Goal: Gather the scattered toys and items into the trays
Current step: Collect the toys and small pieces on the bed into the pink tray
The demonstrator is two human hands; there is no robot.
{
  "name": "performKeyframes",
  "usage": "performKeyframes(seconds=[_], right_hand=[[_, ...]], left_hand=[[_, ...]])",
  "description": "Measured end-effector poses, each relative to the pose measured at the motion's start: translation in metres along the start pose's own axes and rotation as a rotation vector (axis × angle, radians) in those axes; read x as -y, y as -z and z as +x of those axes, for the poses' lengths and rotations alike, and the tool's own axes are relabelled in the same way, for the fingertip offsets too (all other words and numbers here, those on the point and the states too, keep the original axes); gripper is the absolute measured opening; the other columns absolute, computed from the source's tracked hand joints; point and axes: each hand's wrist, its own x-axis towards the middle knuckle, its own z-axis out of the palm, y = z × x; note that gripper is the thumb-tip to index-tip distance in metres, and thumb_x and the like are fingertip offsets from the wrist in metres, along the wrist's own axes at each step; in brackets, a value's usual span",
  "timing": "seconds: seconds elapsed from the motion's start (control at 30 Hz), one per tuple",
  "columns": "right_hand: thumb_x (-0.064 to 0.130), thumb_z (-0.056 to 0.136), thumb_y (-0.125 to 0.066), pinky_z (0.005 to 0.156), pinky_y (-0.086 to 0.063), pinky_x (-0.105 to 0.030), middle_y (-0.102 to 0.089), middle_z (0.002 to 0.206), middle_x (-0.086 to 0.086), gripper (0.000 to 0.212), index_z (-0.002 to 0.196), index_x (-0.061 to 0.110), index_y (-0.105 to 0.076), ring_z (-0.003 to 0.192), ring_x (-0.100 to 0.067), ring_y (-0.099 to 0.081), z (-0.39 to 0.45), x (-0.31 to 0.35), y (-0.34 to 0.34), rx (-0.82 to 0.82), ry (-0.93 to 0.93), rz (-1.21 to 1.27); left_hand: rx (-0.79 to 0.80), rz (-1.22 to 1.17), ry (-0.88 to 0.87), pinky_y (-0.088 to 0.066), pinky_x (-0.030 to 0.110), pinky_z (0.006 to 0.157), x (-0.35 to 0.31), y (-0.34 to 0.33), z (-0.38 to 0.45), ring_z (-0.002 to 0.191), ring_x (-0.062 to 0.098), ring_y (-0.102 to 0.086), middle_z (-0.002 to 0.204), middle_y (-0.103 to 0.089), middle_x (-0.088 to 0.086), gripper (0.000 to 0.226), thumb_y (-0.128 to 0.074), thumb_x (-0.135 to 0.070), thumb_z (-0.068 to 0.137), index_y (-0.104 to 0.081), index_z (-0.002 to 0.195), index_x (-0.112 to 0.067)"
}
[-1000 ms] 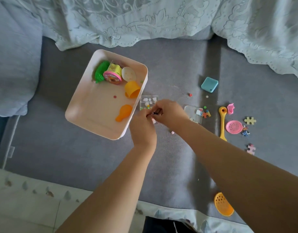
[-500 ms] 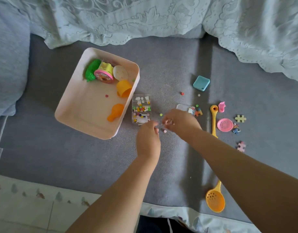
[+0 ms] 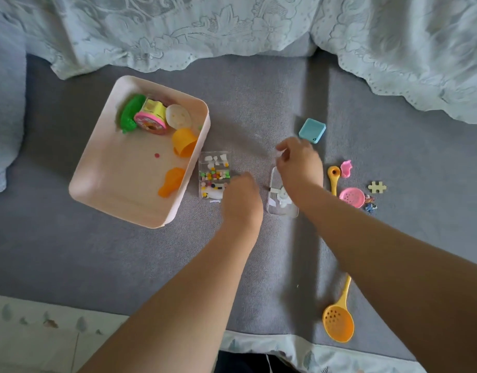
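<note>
Your blurred right hand [image 3: 299, 168] hides the top of a clear plastic lid [image 3: 281, 200], fingers curled; whether it grips anything you cannot tell. Your left hand [image 3: 241, 200], knuckles up with fingertips hidden, covers a corner of the clear compartmented bead box [image 3: 213, 173], which sits against the pale pink rectangular tray [image 3: 97, 168] on grey fabric [image 3: 124, 265], lace cloth [image 3: 232, 28] behind.

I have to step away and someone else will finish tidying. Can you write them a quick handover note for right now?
Left hand is over the clear bead box beside the pink tray; grip unclear.
Right hand is above the clear lid; blurred.
Done: green toy, orange cup and others are in the tray.
Left on the cushion: teal square, yellow strainer spoon, pink strainer, puzzle piece.
</note>
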Motion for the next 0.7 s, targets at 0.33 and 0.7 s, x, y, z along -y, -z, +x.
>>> performKeyframes(seconds=[0.33,0.7], right_hand=[[0.006,0.093,-0.054,0.083,-0.048,-0.034,-0.056,0.116,-0.012,0.019,0.108,0.010,-0.063,0.096,-0.030,-0.061,0.041,-0.002,-0.013,0.014,-0.132,-0.076],[0.009,0.081,-0.063,0.059,-0.042,-0.011,-0.068,0.085,0.002,0.018,0.094,0.017,-0.071,0.077,-0.010,-0.060,-0.011,0.051,-0.020,0.246,0.032,0.321]], left_hand=[[0.134,0.151,0.038,-0.046,0.033,0.074,-0.010,0.008,0.017,0.100,0.030,-0.063,0.107,-0.064,0.014,0.022,-0.045,0.006,0.091,-0.059,0.107,0.000],[-0.346,-0.251,0.216,-0.029,0.023,0.064,0.023,0.032,-0.002,0.084,0.023,-0.060,0.089,-0.067,0.008,0.011,-0.053,-0.013,0.092,-0.062,0.095,-0.008]])
